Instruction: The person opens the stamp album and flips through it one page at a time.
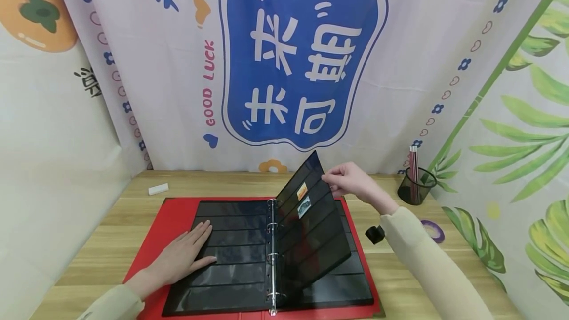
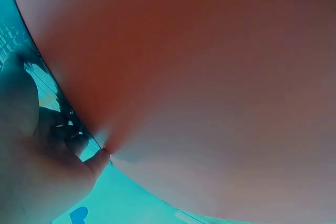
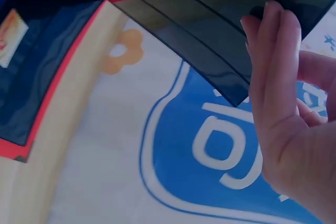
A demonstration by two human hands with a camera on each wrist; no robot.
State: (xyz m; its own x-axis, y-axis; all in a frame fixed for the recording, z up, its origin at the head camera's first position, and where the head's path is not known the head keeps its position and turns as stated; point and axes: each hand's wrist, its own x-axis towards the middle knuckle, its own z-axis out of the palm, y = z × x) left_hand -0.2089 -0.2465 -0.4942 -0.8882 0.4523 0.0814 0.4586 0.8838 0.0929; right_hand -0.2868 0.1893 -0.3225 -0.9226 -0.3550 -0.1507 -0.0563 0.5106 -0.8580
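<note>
A: Which way to the raised page (image 1: 311, 236) from the right hand (image 1: 355, 182)?

B: Leftward, in toward the ring spine (image 1: 273, 280). Hangs from the rings, tilted up on the right side of the spine, long axis seemingly running along it, with two stamps (image 1: 304, 207) on the face turned toward the spine.

A: Held how?

B: Pinched between thumb and fingers, at the far part of the edge away from the spine.

A: Nearer hand?

B: Clearly the right, being in contact. As for the left hand (image 1: 182, 253), rests flat to the left of the spine, fingers straight, thumb apart, gripping nothing, across the outer border of the left page (image 1: 235, 260) and over the red binder (image 1: 153, 226).

A: Anything in the way?

B: Left of the spine, probably just that flat hand. Right of the spine, under the raised page, another dark page (image 1: 355, 285).

A: And around?

B: Well right of the spine, past the binder: a mesh cup (image 1: 424, 192) with pencils (image 1: 414, 162) and a purple tape roll (image 1: 440, 233). Far left of the spine: a white block (image 1: 158, 189).
</note>
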